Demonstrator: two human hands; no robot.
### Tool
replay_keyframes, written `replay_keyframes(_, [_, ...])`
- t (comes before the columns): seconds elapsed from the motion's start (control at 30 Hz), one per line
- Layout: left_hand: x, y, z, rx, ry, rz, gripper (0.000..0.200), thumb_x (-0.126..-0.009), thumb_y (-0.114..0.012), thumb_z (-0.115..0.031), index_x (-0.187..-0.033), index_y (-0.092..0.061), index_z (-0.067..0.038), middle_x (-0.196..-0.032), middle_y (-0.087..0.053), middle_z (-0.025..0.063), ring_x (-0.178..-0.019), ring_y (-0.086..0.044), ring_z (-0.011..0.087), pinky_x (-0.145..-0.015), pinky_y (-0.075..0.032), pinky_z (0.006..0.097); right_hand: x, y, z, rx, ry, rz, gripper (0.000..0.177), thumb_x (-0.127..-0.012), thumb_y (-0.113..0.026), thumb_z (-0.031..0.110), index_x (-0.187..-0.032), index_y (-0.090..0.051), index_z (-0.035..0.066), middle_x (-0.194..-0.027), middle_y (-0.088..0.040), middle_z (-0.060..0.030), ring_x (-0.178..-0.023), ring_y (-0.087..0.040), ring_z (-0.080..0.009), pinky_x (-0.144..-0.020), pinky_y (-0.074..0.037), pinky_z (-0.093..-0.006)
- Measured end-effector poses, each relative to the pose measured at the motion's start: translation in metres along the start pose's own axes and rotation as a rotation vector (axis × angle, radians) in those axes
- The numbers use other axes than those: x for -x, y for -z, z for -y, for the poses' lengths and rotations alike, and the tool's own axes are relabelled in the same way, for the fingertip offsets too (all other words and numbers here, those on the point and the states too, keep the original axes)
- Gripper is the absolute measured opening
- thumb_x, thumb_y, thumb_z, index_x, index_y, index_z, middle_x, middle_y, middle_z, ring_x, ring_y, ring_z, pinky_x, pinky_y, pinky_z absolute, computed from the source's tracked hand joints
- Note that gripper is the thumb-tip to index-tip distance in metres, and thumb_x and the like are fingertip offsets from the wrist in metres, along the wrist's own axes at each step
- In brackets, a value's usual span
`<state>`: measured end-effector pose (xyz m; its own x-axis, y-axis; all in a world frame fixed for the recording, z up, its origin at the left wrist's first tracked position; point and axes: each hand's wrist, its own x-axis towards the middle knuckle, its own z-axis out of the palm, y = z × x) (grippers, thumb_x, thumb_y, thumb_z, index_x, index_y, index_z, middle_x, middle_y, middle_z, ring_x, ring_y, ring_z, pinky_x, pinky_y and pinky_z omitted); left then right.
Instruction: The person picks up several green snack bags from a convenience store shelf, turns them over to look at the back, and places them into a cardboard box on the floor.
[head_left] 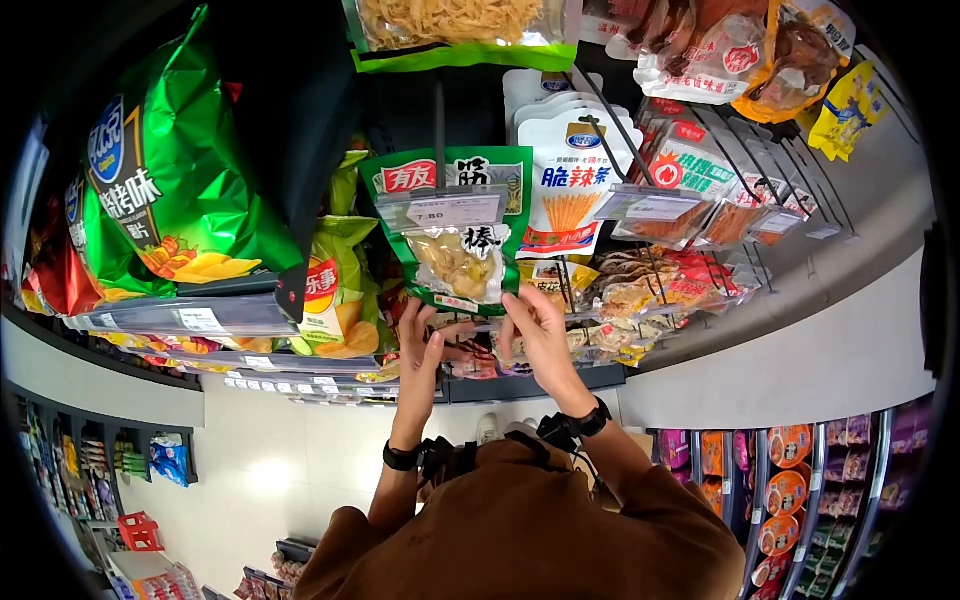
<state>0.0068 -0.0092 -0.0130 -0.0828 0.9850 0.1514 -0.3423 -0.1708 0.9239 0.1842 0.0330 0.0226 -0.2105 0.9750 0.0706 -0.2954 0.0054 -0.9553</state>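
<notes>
A green snack bag (462, 262) with a clear window hangs from a hook, behind a 7.80 price tag (440, 212). My left hand (420, 352) is at the bag's lower left edge, its fingers apart and a fingertip against the edge. At the lower right corner, my right hand (540, 335) has its fingertips on the bag and appears to pinch it. Part of its grip is hidden. To the right of the bag hang white packs of spicy strips (572, 185). Left of it stands a yellow-green chip bag (338, 285).
A big green chip bag (185, 190) stands on the left shelf (200, 318). Packs with red and green print (690, 170) hang on hooks to the right, their tags sticking out. Overhead is a bag with a green lower edge (460, 55). A red basket (140, 532) is at lower left.
</notes>
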Motion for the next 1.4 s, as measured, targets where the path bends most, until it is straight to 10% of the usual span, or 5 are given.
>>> replay_keyframes(0.37, [0.024,0.000,0.001,0.279,-0.015,0.003,0.036,-0.098,-0.058,-0.035,-0.117,-0.048,-0.006,-0.091,-0.056,0.0024,-0.084,-0.061,0.0181,-0.064,-0.049,0.0318,0.043,0.000,0.022,-0.083,-0.058,0.046,0.022,-0.102,-0.052,0.018,-0.115,-0.058,0.002,-0.057,-0.055,-0.0025,-0.044,-0.051,-0.0099,-0.045,-0.035,-0.0229])
replay_keyframes(0.43, [0.025,0.011,0.002,0.319,-0.095,0.118,0.038,-0.101,-0.055,-0.028,-0.126,-0.043,-0.002,-0.111,-0.061,0.0135,-0.088,-0.062,0.0206,-0.068,-0.050,0.0316,0.049,-0.003,0.028,-0.060,-0.045,0.031,0.021,-0.102,-0.052,0.018,-0.115,-0.058,0.002,-0.056,-0.055,-0.0023,-0.044,-0.051,-0.0096,-0.045,-0.035,-0.0230])
replay_keyframes(1.1, [0.054,0.001,-0.027,0.370,-0.178,0.040,0.049,-0.092,-0.059,-0.012,-0.136,-0.041,-0.001,-0.119,-0.060,0.0148,-0.087,-0.064,0.0274,-0.074,-0.054,0.0430,0.068,-0.016,0.047,-0.211,-0.065,0.151,0.008,-0.101,-0.054,0.014,-0.099,-0.051,0.007,-0.067,-0.054,-0.0010,-0.047,-0.052,-0.0103,-0.045,-0.034,-0.0219])
replay_keyframes(1.27, [0.061,0.008,-0.022,0.433,-0.037,-0.061,0.058,-0.083,-0.062,-0.014,-0.136,-0.044,0.001,-0.127,-0.057,0.0114,-0.121,-0.053,0.0228,-0.105,-0.041,0.0391,0.071,-0.019,0.046,-0.140,-0.005,0.211,0.008,-0.101,-0.054,0.014,-0.101,-0.051,0.006,-0.067,-0.056,-0.0011,-0.049,-0.053,-0.0095,-0.049,-0.040,-0.0231])
replay_keyframes(1.4, [0.066,0.008,-0.030,0.474,-0.063,0.072,0.040,-0.084,-0.064,-0.019,-0.117,-0.048,-0.004,-0.110,-0.055,0.0018,-0.104,-0.054,0.0133,-0.094,-0.043,0.0306,0.089,-0.003,0.036,-0.095,-0.042,0.216,0.009,-0.102,-0.052,0.014,-0.104,-0.053,0.005,-0.070,-0.058,-0.0019,-0.053,-0.056,-0.0094,-0.060,-0.048,-0.0264])
